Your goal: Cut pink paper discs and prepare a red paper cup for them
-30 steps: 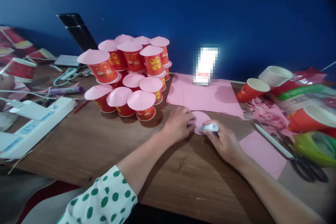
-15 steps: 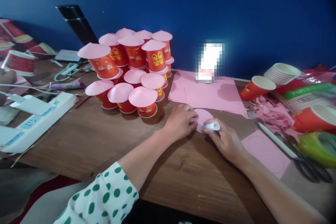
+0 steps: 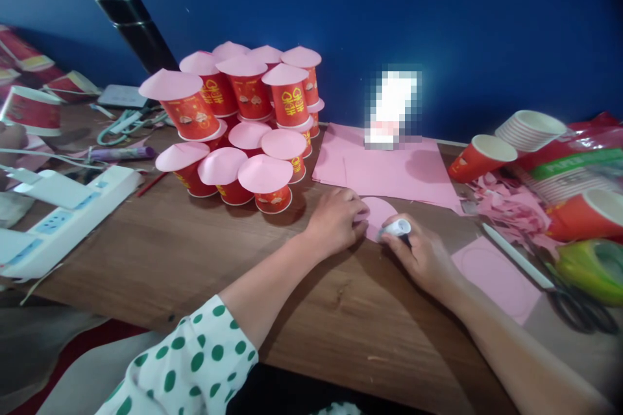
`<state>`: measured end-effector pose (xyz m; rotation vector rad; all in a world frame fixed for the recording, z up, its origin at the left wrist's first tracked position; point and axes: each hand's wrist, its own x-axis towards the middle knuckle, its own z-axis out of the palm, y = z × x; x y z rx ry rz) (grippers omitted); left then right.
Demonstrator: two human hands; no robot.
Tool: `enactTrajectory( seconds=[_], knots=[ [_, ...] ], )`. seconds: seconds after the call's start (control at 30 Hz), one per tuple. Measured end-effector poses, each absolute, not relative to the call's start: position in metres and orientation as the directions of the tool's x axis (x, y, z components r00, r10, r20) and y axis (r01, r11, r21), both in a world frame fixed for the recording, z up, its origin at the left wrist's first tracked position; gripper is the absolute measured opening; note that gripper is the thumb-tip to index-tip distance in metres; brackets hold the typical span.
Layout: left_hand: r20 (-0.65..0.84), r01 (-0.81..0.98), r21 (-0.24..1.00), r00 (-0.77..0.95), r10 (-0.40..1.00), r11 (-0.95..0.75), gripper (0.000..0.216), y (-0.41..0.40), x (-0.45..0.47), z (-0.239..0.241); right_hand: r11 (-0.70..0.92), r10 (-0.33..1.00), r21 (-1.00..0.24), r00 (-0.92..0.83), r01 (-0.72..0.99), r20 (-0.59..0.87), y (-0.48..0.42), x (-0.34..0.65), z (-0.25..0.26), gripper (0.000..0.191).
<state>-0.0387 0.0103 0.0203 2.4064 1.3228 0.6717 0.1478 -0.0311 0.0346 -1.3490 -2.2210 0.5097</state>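
A round piece of pink paper [image 3: 374, 214] lies on the wooden table between my hands. The fingers of my left hand [image 3: 337, 220] are closed on its left edge. In my right hand [image 3: 428, 256] is a white glue stick [image 3: 398, 228], held at a slant with its lower end at the paper's right side. My fingers hide part of both the paper and the stick. Just behind them is a stack of larger pink sheets [image 3: 384, 172]. Right of my right hand lies a pink square [image 3: 496, 282] with a circle drawn on it.
Red paper cups with pink cone tops [image 3: 243, 110] stand stacked at the left. A power strip [image 3: 73, 220] lies farther left, near another person's hand [image 3: 12, 139]. To the right are scissors [image 3: 579, 311], a white pen [image 3: 516, 256], pink scraps [image 3: 511, 204] and more cups [image 3: 487, 155].
The glue stick and my right hand have shifted slightly right along the pink circle, and the stick's tilt differs a little. My left hand stays on the paper. The view has moved slightly.
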Motion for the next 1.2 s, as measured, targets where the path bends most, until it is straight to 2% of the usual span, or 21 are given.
enactTrajectory(
  seconds=[0.43,0.63,0.8,0.9,1.2],
  knots=[
    [0.248,0.709,0.472,0.463,0.851,-0.524,0.019,0.0101,-0.0396,0.0209,0.421,0.906,-0.515,-0.371,0.747,0.203,-0.0319,0.1497,0.0349,0.017],
    [0.245,0.708,0.478,0.462,0.852,-0.521,0.018,0.0099,-0.0387,0.0221,0.398,0.917,-0.553,-0.343,0.732,0.206,-0.0336,0.1510,0.0352,0.017],
    [0.233,0.718,0.477,0.453,0.861,-0.507,0.017,0.0097,-0.0386,0.0230,0.315,0.943,-0.628,-0.158,0.711,0.294,-0.0355,0.1561,0.0325,0.018],
    [0.246,0.715,0.472,0.456,0.855,-0.517,0.016,0.0099,-0.0389,0.0223,0.296,0.933,-0.623,-0.079,0.724,0.352,-0.0363,0.1572,0.0314,0.016],
    [0.265,0.712,0.463,0.456,0.849,-0.527,0.018,0.0096,-0.0386,0.0216,0.402,0.916,-0.599,-0.304,0.693,0.262,-0.0363,0.1500,0.0319,0.017]
  ],
)
